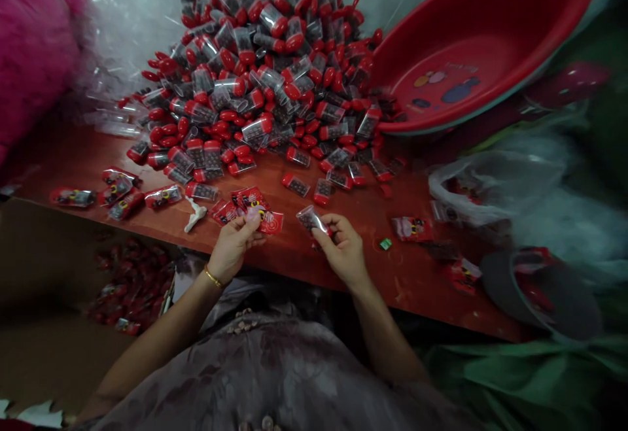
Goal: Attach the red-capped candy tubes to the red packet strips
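Above the reddish table point(417, 280), left hand point(231, 248) is pinching a wrapper point(271, 222), right hand point(346, 252) is gripping a tube point(310, 218), and packets point(130, 284) are lying below.

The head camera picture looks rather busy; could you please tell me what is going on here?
A person's right hand holds a clear plastic container above a reddish table, while the left hand pinches a red printed wrapper. Beyond them rises a large heap of red-capped containers, with a red basin tilted to its right. Several red packets lie to the left.
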A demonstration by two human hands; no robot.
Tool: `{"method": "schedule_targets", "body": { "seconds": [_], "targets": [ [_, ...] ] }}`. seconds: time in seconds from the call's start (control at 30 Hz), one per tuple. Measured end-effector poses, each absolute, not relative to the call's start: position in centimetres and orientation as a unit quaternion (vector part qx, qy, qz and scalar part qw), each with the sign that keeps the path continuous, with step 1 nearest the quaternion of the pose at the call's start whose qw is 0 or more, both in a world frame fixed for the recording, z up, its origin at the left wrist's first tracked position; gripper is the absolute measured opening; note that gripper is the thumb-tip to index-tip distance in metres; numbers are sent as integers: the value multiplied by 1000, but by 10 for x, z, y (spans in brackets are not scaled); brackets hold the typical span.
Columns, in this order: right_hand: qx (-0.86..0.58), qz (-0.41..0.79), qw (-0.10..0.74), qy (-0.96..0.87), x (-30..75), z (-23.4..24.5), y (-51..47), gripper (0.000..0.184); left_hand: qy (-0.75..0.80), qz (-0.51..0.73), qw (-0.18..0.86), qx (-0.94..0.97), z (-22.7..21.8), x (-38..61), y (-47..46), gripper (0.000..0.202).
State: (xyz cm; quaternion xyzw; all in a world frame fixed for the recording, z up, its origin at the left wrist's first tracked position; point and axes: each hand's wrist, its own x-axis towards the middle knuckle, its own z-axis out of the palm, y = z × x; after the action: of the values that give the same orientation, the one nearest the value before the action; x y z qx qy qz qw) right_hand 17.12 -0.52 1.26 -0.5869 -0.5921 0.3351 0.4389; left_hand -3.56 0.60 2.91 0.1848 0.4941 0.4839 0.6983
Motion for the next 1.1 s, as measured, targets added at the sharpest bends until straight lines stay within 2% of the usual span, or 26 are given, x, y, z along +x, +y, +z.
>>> {"method": "schedule_targets", "body": {
  "seconds": [0.07, 0.17, 0.43, 0.6, 0.7, 0.9, 1.1],
  "targets": [
    [-583, 363, 488, -538, 157, 16, -17, 21, 491, 488, 695, 193, 29, -31, 6, 42],
    [-583, 387, 518, -493, 143, 21, -26, 21, 493, 492, 689, 202, 29, -27, 5, 44],
    [-573, 431, 511, -474, 133, 19, -29, 20, 508, 525, 631, 260, 30, -26, 3, 41],
    [-587, 411, 553, -425, 134, 21, -29, 22, 507, 529, 625, 270, 32, -29, 6, 39],
    [-583, 425, 536, -440, 132, 22, -28, 22, 513, 528, 614, 284, 31, -29, 6, 37],
    [-560, 502, 492, -439, 127, 20, -31, 22, 519, 548, 541, 370, 24, -30, 5, 20],
    [-535, 584, 424, -439, 137, 21, -23, 26, 521, 546, 527, 392, 28, -30, 6, 19]
  ]
}}
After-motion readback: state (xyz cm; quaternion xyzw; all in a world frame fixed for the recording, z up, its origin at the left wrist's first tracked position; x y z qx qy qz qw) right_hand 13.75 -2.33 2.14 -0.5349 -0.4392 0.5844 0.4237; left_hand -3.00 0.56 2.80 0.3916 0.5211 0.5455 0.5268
